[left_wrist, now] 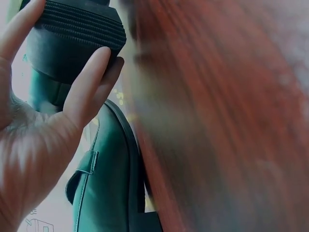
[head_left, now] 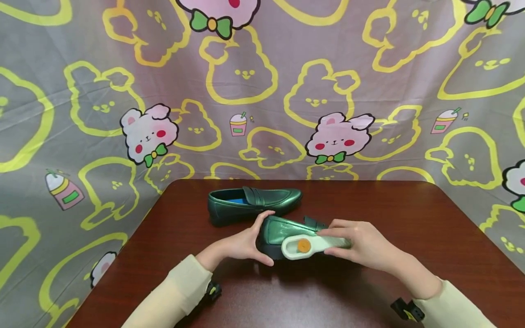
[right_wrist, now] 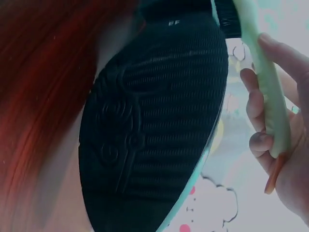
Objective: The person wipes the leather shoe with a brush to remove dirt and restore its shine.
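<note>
My left hand (head_left: 245, 241) grips a shiny dark green loafer (head_left: 283, 230) by its heel, thumb and fingers on either side. The ridged black heel (left_wrist: 79, 29) shows between thumb and fingers in the left wrist view. My right hand (head_left: 367, 239) holds a pale green brush (head_left: 320, 245) by its handle, with the head against the loafer's side. An orange disc sits on the brush head. Dark bristles (right_wrist: 228, 18) show in the right wrist view, close to the patterned black sole (right_wrist: 159, 121). The loafer is tilted on its side above the table.
A matching green loafer (head_left: 250, 205) with a blue insole stands upright behind the held one, toe to the right. Both lie over a reddish-brown wooden table (head_left: 172, 218). A grey curtain (head_left: 279, 54) printed with cartoon animals hangs around its back and sides.
</note>
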A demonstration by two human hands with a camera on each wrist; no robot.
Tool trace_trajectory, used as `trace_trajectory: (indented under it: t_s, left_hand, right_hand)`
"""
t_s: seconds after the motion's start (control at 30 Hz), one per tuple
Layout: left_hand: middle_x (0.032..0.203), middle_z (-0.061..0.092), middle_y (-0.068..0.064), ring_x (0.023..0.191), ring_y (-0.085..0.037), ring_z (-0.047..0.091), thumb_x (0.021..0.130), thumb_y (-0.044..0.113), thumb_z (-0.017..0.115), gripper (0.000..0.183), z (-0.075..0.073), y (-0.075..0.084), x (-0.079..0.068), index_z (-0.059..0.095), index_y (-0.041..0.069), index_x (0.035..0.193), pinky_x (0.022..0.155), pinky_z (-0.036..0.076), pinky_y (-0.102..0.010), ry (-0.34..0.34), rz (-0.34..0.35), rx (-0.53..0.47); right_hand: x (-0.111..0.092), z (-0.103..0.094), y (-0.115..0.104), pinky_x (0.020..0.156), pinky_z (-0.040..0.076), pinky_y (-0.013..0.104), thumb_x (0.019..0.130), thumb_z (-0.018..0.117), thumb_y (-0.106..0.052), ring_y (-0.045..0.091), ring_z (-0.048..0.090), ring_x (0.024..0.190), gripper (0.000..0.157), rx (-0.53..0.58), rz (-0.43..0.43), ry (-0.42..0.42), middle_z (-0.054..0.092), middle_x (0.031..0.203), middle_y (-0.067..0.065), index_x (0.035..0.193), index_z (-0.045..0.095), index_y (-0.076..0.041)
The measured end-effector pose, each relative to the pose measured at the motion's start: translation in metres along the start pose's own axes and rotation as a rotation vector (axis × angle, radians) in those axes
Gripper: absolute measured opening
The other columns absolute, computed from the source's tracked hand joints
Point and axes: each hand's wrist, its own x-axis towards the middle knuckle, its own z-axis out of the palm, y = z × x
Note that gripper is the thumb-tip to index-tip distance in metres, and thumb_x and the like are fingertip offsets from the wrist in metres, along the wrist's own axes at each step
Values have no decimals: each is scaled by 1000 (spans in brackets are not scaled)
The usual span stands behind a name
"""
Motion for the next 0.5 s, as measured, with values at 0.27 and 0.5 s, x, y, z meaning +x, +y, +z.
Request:
trace_trajectory:
  t_s: [0.27,0.5]
  left_hand:
    - [123,35,-4,106,-16,45,62,33,82,110,1,-1,-1,2,27,137,92,33,-33,2,-25,-5]
    - [123,36,-4,105,-15,46,62,32,82,110,1,1,-1,2,26,137,91,33,-32,-4,-13,4]
  right_hand:
    - [3,-6,28,58,40,22,76,70,-39,0,47,71,37,-42,207,43,53,85,-19,110,63,-28]
    - [3,-12,30,57,39,23,74,72,-35,-1,45,68,35,-123,240,118,53,84,-18,107,66,-23]
